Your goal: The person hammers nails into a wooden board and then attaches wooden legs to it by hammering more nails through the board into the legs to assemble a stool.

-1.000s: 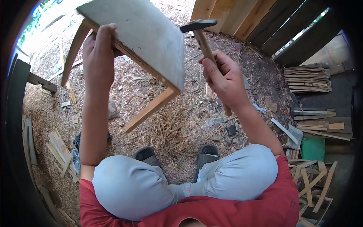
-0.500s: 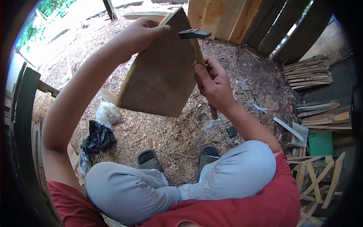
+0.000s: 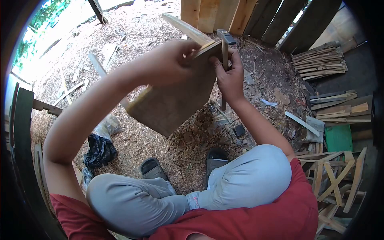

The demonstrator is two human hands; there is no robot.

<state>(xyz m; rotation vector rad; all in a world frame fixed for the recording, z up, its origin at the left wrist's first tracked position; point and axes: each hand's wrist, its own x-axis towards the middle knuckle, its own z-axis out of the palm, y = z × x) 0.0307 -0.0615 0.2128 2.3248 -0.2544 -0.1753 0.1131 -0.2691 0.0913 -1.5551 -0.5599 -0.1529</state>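
A dark, flat wooden board hangs tilted in front of me, above the ground. My left hand is closed over its upper edge, the fingertips partly hidden behind it. Pale wooden strips stick out beyond the board at the top and at its left side; how they join it is hidden. In my right hand is a hammer, held upright by its wooden handle beside the board's right edge. The right thumb lies against the board.
Wood shavings cover the ground. A black plastic bag and a clear bag lie left. Stacked slats, a green piece and a crossed wooden frame stand right. Planks lean at the back. My sandals are below.
The board has turned and tipped, bringing the strips behind it into view. My left hand has come lower and right, nearer the right hand. The hammer's head has swung round to the right.
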